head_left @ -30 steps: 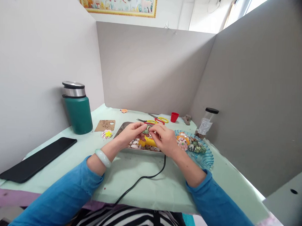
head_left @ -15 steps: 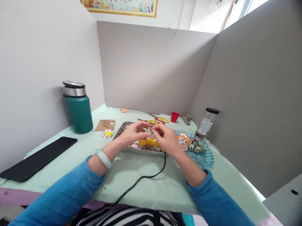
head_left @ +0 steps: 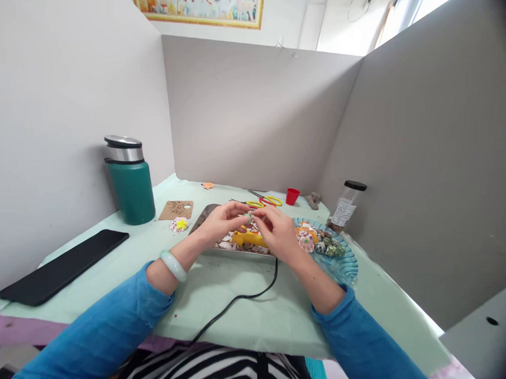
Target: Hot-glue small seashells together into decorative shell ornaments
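Both hands meet above a metal tray (head_left: pixel 205 216) in the middle of the table. My left hand (head_left: pixel 221 224) and my right hand (head_left: pixel 277 229) each pinch a small green patterned piece of fabric (head_left: pixel 249 215) between their fingertips. Under the hands, in the tray, lies a yellow glue gun (head_left: pixel 247 239) among small fabric scraps, and its black cord (head_left: pixel 235 301) runs toward me. A pale bangle sits on my left wrist.
A blue glass dish (head_left: pixel 344 264) of fabric pieces stands right of the tray, a jar (head_left: pixel 345 205) behind it. Scissors (head_left: pixel 264 201) and a red cup (head_left: pixel 292 196) lie at the back. A green flask (head_left: pixel 130 181), brown card (head_left: pixel 176 210), fabric flower (head_left: pixel 179 224) and black phone (head_left: pixel 63 266) are left.
The hands have lifted slightly and worked the small green piece between their fingertips; it now looks smaller and more folded. Nothing else has moved.
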{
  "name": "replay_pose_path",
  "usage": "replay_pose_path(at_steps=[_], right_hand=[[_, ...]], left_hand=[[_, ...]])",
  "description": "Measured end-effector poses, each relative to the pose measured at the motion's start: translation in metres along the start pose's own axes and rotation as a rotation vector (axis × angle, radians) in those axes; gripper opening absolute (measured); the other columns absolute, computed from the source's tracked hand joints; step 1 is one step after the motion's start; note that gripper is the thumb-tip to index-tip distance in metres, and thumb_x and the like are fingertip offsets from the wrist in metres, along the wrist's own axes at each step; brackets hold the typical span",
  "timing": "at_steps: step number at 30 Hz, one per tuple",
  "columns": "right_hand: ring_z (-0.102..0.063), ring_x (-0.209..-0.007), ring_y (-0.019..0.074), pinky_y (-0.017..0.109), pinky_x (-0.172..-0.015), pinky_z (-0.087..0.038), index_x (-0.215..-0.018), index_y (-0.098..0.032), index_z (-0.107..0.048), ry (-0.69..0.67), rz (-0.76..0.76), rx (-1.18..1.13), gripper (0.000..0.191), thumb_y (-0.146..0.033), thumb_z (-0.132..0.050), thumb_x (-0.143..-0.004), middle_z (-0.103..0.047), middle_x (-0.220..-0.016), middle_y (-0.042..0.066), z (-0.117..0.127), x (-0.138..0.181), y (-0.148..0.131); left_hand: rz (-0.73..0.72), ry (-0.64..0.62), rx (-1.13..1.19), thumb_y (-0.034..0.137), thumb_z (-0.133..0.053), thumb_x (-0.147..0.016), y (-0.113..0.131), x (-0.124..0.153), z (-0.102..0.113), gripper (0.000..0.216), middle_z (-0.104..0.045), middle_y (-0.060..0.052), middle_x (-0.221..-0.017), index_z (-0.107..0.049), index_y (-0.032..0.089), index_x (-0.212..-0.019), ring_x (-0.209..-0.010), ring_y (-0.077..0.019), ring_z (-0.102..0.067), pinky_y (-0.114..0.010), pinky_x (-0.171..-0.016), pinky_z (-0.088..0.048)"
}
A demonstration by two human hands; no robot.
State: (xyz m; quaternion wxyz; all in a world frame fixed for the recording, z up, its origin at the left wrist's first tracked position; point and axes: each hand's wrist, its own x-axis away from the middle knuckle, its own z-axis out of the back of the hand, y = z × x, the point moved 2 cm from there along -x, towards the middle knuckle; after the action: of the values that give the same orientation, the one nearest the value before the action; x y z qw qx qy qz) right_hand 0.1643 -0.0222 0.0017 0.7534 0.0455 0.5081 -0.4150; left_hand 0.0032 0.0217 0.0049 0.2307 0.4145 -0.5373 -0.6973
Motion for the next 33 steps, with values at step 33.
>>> replay_pose_path(at_steps=[33], right_hand=[[-0.058, -0.076, 0.0159, 0.029, -0.070, -0.046, -0.083, -0.022, -0.062, 0.009, 0.064, -0.045, 0.013, -0.024, -0.050, -0.088, -0.062, -0.086, 0.005, 0.0032, -0.0009, -0.0009]], left_hand=[[0.001, -0.068, 0.023, 0.035, -0.066, -0.075, -0.0065, -0.0001, 0.0002, 0.037, -0.062, -0.005, -0.088, -0.061, 0.015, -0.106, -0.065, -0.0101, -0.056, -0.026, -0.066, -0.048]])
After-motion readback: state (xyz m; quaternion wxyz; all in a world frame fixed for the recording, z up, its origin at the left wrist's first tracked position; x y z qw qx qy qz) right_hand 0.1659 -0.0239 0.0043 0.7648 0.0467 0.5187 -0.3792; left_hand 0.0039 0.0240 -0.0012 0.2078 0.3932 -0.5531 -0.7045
